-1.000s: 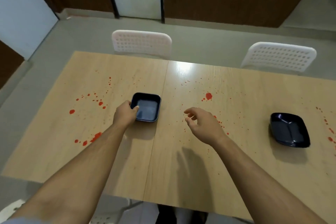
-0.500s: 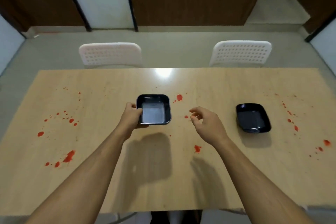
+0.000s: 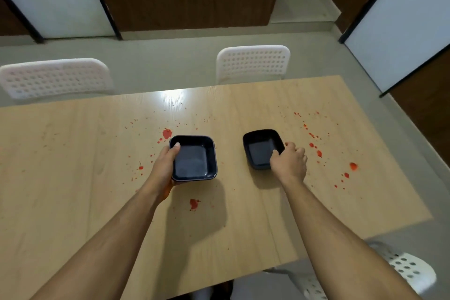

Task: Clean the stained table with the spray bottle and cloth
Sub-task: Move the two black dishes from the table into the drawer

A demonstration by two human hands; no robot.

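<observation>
Hands on both dishes now, and the reason looks plain enough: 2 black square dishes sit in the middle of the spattered table (image 3: 73, 178), and nothing can be wiped properly with them in the way; the left hand (image 3: 163, 168) grips the left dish (image 3: 193, 158) along its near-left side, thumb hooked over the rim and fingers underneath, and the broad shadow on the wood below suggests the dish is lifted clear of the surface; the right hand (image 3: 288, 162) has its fingers curled over the near-right corner of the right dish (image 3: 261, 147), thumb inside the rim, and that dish appears tilted a little, though whether it has left the wood I cannot tell; red stains (image 3: 167, 133) lie all around, 1 big blot touching the far-left corner of the held dish in this view, another blot (image 3: 193, 203) nearer the person, and a scatter (image 3: 316, 151) just right of the right hand running out toward the table's edge; spray bottle and cloth are nowhere in view, so the cleaning proper has not begun and this reads as the clearing step; 2 white perforated chairs (image 3: 253, 62) stand at the far side, and part of a third (image 3: 409, 270) shows at the near-right corner; next call, I would judge, is somewhere off the stained wood to park both dishes.
</observation>
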